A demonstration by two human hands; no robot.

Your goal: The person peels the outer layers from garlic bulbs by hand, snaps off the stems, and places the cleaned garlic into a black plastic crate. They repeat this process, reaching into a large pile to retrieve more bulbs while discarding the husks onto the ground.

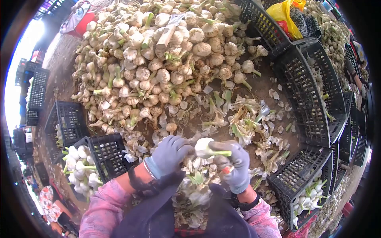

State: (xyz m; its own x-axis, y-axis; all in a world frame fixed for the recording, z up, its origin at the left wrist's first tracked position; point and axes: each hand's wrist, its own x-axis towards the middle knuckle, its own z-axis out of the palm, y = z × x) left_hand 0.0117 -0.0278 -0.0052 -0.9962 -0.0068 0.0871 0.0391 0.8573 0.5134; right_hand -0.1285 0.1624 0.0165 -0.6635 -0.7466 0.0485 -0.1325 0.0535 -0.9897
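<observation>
Both hands wear grey gloves, low in the middle of the head view. My right hand [235, 160] is closed around a peeled white garlic bulb [203, 148] with a short green stem pointing right. Just left of that bulb is my left hand [170, 154], its fingers curled together near the bulb; what they hold, if anything, is hidden. Beyond the hands rises a large pile of unpeeled garlic [154, 75], with a wooden-handled tool [168, 35] lying on top. Loose peels and leaves [242, 123] cover the ground in front and between my knees.
A black crate [107, 154] beside white garlic bulbs [81, 166] stands at the left. More black crates [303, 89] line the right, one with white bulbs [311, 196]. A red bucket [81, 23] and a yellow bag [282, 16] are farther back. Another person [51, 204] is at lower left.
</observation>
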